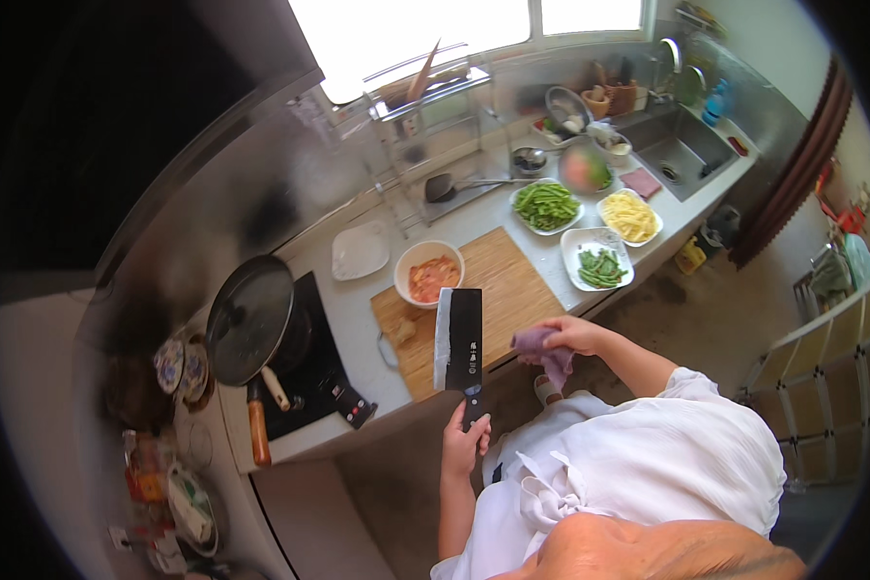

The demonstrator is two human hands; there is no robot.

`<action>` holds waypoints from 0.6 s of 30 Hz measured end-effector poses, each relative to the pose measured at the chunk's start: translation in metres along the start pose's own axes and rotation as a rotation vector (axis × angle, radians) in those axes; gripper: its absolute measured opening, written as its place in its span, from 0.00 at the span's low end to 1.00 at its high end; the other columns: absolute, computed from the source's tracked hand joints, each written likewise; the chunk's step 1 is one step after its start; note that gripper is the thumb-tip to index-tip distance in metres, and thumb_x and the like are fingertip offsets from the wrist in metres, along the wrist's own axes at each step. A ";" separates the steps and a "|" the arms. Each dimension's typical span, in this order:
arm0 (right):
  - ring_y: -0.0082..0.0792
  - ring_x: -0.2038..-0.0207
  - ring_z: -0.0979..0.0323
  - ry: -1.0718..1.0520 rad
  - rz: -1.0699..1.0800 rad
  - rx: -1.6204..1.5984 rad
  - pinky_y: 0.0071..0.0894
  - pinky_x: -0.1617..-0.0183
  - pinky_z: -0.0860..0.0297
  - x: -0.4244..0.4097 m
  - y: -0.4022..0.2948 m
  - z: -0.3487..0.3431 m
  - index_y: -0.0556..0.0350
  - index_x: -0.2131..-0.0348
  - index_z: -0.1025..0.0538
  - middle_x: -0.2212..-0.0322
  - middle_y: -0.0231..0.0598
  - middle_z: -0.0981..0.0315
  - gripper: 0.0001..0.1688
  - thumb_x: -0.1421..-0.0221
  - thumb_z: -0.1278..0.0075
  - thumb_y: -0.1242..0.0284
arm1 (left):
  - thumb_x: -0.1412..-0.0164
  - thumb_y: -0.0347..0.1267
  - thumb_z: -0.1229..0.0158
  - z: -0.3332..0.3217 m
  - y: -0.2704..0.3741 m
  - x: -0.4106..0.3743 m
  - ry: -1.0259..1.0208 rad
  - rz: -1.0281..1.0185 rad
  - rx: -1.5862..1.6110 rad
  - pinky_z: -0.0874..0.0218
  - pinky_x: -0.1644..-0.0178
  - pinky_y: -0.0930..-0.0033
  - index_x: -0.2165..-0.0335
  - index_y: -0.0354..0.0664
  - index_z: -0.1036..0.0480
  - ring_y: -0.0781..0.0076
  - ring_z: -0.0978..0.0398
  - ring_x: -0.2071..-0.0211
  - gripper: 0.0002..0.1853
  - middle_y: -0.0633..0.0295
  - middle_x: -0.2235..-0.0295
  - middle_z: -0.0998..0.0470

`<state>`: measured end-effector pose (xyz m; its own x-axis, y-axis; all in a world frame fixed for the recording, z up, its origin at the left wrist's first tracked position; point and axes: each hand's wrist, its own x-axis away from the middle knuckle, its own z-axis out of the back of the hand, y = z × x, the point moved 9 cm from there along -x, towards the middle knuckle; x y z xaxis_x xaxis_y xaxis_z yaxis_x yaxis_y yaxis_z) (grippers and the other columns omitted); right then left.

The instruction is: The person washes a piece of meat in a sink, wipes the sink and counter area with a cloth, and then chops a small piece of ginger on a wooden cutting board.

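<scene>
My left hand (464, 444) grips the dark handle of a cleaver (465, 341). Its broad black blade points away from me, with a pale cutting edge on the left. In my right hand (574, 336) is a bunched purple cloth (547, 351), held apart from the blade. Beyond both hands lies a wooden cutting board (504, 275) on the counter, partly hidden by the cleaver. A white bowl (429, 254) of sliced reddish meat stands on its far left part. Near the board's left edge sits a small pale brown lump (404, 331), perhaps ginger.
Left of the board, a lidded frying pan (250, 319) sits on a black cooktop (319, 391). Plates of cut green vegetables (547, 206), pale yellow strips (629, 219) and green pieces (600, 268) stand to the right. A sink (685, 156) lies farther right; a metal rack (435, 109) stands behind.
</scene>
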<state>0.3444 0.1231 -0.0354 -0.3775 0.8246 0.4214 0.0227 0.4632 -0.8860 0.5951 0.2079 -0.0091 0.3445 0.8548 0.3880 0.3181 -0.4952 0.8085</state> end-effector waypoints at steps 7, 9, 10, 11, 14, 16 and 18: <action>0.40 0.49 0.34 -0.010 0.359 -0.959 0.38 0.47 0.36 0.069 -0.101 0.079 0.59 0.46 0.41 0.48 0.48 0.39 0.28 0.43 0.60 0.66 | 0.45 0.27 0.45 -0.050 -0.021 -0.063 -0.052 0.114 -0.006 0.48 0.86 0.80 0.62 0.38 0.35 0.83 0.38 0.87 0.11 0.67 0.82 0.33; 0.40 0.49 0.36 0.046 0.398 -0.928 0.40 0.44 0.40 0.072 -0.093 0.121 0.60 0.45 0.42 0.48 0.49 0.39 0.31 0.45 0.58 0.65 | 0.45 0.27 0.45 -0.060 -0.030 -0.088 -0.039 0.132 0.005 0.48 0.86 0.80 0.64 0.39 0.35 0.83 0.37 0.87 0.09 0.66 0.82 0.32; 0.40 0.48 0.36 0.067 0.418 -0.915 0.41 0.42 0.42 0.070 -0.091 0.137 0.61 0.45 0.43 0.49 0.49 0.39 0.32 0.46 0.57 0.65 | 0.45 0.27 0.45 -0.064 -0.033 -0.100 -0.032 0.126 0.026 0.48 0.87 0.80 0.66 0.39 0.35 0.82 0.38 0.87 0.09 0.66 0.82 0.32; 0.40 0.49 0.35 0.134 0.438 -0.816 0.41 0.42 0.41 0.070 -0.088 0.154 0.61 0.46 0.42 0.49 0.47 0.38 0.32 0.47 0.56 0.66 | 0.45 0.26 0.45 -0.066 -0.039 -0.111 -0.011 0.130 0.016 0.48 0.87 0.80 0.66 0.39 0.35 0.82 0.38 0.87 0.09 0.66 0.82 0.33; 0.40 0.52 0.33 0.326 0.495 -0.621 0.44 0.44 0.39 0.071 -0.078 0.209 0.60 0.48 0.39 0.52 0.44 0.34 0.30 0.51 0.57 0.69 | 0.45 0.26 0.45 -0.072 -0.048 -0.137 0.061 0.134 0.001 0.48 0.88 0.79 0.66 0.40 0.35 0.81 0.38 0.88 0.08 0.66 0.83 0.33; 0.40 0.54 0.31 0.389 0.477 -0.828 0.42 0.47 0.36 0.080 -0.071 0.243 0.58 0.51 0.36 0.56 0.43 0.31 0.25 0.50 0.60 0.71 | 0.45 0.26 0.45 -0.072 -0.055 -0.146 0.106 0.150 0.009 0.49 0.88 0.79 0.67 0.41 0.35 0.82 0.38 0.88 0.08 0.66 0.83 0.33; 0.42 0.55 0.31 0.482 0.473 -0.955 0.45 0.47 0.36 0.090 -0.061 0.286 0.59 0.53 0.34 0.57 0.44 0.30 0.23 0.49 0.62 0.70 | 0.44 0.26 0.48 -0.071 -0.058 -0.152 0.128 0.155 0.003 0.49 0.87 0.79 0.68 0.43 0.37 0.80 0.37 0.87 0.06 0.65 0.82 0.33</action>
<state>0.0437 0.0764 0.0012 0.2405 0.9232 0.2997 0.8312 -0.0364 -0.5547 0.4613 0.1182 -0.0834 0.2747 0.7808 0.5612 0.2727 -0.6229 0.7332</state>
